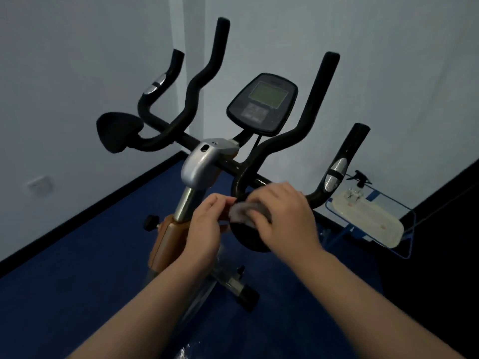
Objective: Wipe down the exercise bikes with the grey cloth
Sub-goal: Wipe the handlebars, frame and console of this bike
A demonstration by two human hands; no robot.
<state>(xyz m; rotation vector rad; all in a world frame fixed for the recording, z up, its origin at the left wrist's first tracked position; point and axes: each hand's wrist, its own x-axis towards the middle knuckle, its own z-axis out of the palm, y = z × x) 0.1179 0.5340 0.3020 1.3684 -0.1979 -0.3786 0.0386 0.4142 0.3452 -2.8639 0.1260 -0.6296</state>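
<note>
An exercise bike (199, 167) with black handlebars and a display console (263, 102) stands in front of me on a blue floor. The grey cloth (245, 211) is bunched on the near right elbow pad (248, 237) of the handlebar. My right hand (285, 216) lies over the cloth with fingers curled round it. My left hand (204, 224) pinches the cloth's left edge with thumb and fingers. Most of the cloth is hidden under my right hand.
A blue wire rack (404, 221) at the right holds a white tray (368, 218) and a spray bottle (359, 181). White walls meet in a corner behind the bike. A dark wall runs along the right. A wall socket (40, 183) sits low on the left.
</note>
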